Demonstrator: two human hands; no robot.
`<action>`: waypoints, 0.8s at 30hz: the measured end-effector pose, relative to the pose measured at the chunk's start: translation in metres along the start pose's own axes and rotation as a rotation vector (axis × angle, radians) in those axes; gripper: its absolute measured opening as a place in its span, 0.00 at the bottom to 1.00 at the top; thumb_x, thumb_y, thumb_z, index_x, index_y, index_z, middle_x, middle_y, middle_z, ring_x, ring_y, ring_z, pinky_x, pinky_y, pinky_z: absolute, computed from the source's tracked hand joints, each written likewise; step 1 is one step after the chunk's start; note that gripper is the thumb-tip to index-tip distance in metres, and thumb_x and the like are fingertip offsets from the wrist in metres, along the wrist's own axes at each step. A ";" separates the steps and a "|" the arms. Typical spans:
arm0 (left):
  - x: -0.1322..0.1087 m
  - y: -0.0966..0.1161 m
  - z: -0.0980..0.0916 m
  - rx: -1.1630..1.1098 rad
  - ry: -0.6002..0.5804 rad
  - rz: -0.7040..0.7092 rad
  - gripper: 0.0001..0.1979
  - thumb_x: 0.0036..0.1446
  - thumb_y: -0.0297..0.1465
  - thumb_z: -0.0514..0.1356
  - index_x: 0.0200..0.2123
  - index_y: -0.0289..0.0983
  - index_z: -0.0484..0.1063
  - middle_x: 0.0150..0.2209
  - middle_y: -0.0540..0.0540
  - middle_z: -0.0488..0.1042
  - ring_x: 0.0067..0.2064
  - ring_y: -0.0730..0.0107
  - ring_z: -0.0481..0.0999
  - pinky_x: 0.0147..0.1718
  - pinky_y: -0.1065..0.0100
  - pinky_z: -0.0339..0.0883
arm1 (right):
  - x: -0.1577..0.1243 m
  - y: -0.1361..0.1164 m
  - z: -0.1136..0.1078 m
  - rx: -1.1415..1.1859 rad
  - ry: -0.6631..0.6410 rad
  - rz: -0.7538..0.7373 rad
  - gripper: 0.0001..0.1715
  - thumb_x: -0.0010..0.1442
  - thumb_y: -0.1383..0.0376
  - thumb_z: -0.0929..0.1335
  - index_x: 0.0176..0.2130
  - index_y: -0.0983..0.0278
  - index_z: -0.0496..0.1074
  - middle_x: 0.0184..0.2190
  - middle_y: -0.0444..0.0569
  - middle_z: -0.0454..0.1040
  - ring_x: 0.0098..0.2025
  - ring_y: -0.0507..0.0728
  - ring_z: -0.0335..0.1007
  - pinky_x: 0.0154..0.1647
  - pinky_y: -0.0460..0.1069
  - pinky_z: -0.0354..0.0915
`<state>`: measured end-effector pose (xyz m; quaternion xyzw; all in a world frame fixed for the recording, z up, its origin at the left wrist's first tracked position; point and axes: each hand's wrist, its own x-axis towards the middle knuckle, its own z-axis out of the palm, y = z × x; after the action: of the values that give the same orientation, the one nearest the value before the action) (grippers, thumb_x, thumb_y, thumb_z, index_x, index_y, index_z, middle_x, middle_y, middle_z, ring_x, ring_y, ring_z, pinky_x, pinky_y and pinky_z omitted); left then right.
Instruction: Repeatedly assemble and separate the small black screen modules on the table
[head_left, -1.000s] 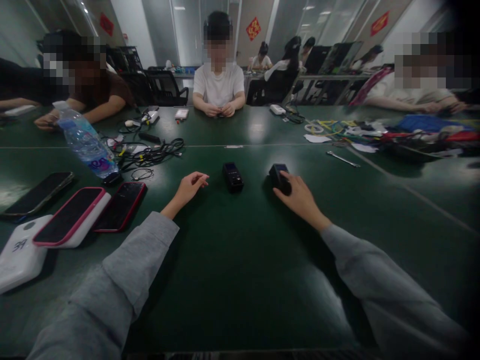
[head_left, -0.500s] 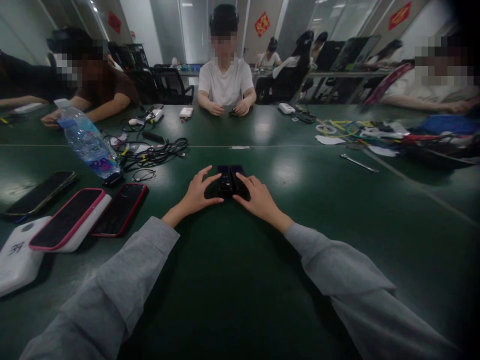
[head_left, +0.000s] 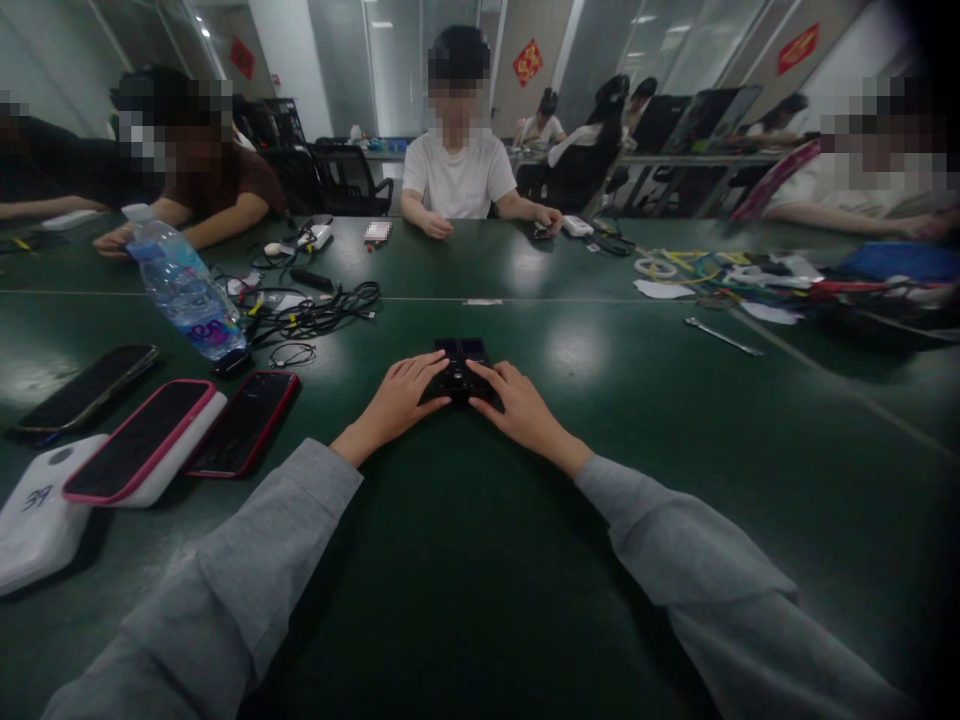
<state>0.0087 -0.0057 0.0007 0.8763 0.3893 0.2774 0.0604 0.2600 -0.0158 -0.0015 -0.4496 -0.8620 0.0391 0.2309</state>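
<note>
Two small black boxy devices, a left one (head_left: 448, 348) and a right one (head_left: 473, 347), lie side by side on the green table, each with a dark glossy panel at its far end. My left hand (head_left: 401, 400) grips the left device, fingers over its side and thumb at its near edge. From the other side, my right hand (head_left: 526, 408) has its fingers and thumb closed about the right device. The fingers partly cover both devices, and their exact kind does not show.
On the left are several phones, including a red-edged phone (head_left: 246, 425), a white power bank (head_left: 41, 510) and a tilted water bottle (head_left: 187, 290). Tangled black cables (head_left: 322, 308) lie behind. A wrench (head_left: 721, 336) and bundled wires (head_left: 720, 262) sit right. A person (head_left: 459, 170) sits opposite.
My left hand's spread fingers have closed onto the left device. My right hand stays on the right one. The person opposite has moved one hand outward along the table.
</note>
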 end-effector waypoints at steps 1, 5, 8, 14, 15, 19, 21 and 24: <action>0.000 0.000 0.000 0.009 0.002 0.004 0.30 0.64 0.40 0.58 0.66 0.42 0.55 0.67 0.40 0.59 0.67 0.54 0.59 0.64 0.51 0.50 | 0.000 -0.001 0.000 -0.006 0.013 -0.003 0.32 0.68 0.52 0.61 0.67 0.53 0.51 0.48 0.55 0.64 0.47 0.63 0.64 0.44 0.57 0.67; 0.000 0.001 0.001 0.070 0.016 0.014 0.29 0.64 0.39 0.58 0.65 0.40 0.55 0.66 0.39 0.60 0.66 0.54 0.60 0.63 0.50 0.52 | -0.001 -0.002 0.000 -0.023 0.111 -0.034 0.24 0.66 0.55 0.65 0.59 0.57 0.61 0.47 0.54 0.63 0.46 0.62 0.63 0.44 0.56 0.66; 0.000 0.000 0.001 0.117 0.027 0.014 0.29 0.63 0.36 0.58 0.65 0.39 0.56 0.66 0.39 0.60 0.65 0.55 0.61 0.63 0.51 0.53 | -0.001 -0.002 0.000 -0.063 0.194 -0.076 0.16 0.65 0.58 0.67 0.50 0.60 0.65 0.45 0.54 0.63 0.46 0.62 0.62 0.44 0.56 0.65; -0.001 0.001 0.000 0.164 0.044 0.027 0.28 0.63 0.35 0.57 0.64 0.37 0.56 0.66 0.39 0.60 0.65 0.57 0.61 0.63 0.52 0.55 | -0.002 -0.009 -0.005 -0.167 0.181 -0.145 0.11 0.65 0.64 0.68 0.47 0.63 0.65 0.48 0.54 0.66 0.48 0.62 0.63 0.45 0.55 0.62; -0.001 0.001 0.000 0.171 0.046 0.026 0.28 0.63 0.35 0.58 0.64 0.37 0.56 0.66 0.39 0.60 0.65 0.58 0.62 0.63 0.53 0.55 | -0.003 -0.011 -0.005 -0.171 0.166 -0.153 0.10 0.65 0.65 0.67 0.47 0.63 0.65 0.48 0.53 0.67 0.48 0.62 0.63 0.45 0.54 0.62; -0.001 0.002 0.000 0.203 0.052 0.019 0.27 0.62 0.35 0.58 0.63 0.37 0.57 0.65 0.39 0.61 0.65 0.57 0.62 0.63 0.52 0.55 | -0.002 -0.013 -0.006 -0.163 0.160 -0.158 0.09 0.66 0.65 0.66 0.47 0.64 0.65 0.47 0.53 0.69 0.47 0.61 0.65 0.43 0.53 0.62; -0.001 0.002 0.000 0.217 0.059 0.011 0.27 0.62 0.34 0.58 0.63 0.36 0.57 0.65 0.39 0.61 0.64 0.57 0.63 0.62 0.52 0.55 | -0.002 -0.013 -0.005 -0.173 0.166 -0.158 0.09 0.66 0.65 0.66 0.47 0.64 0.66 0.46 0.53 0.69 0.47 0.61 0.66 0.42 0.53 0.61; 0.000 0.002 0.001 0.236 0.080 -0.014 0.27 0.62 0.34 0.58 0.62 0.35 0.57 0.65 0.38 0.61 0.64 0.56 0.63 0.61 0.52 0.57 | -0.002 -0.013 -0.005 -0.192 0.171 -0.146 0.10 0.66 0.65 0.66 0.47 0.65 0.66 0.46 0.53 0.69 0.46 0.61 0.66 0.42 0.53 0.62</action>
<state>0.0097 -0.0071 0.0006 0.8627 0.4276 0.2640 -0.0569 0.2529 -0.0258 0.0063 -0.4072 -0.8695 -0.0989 0.2615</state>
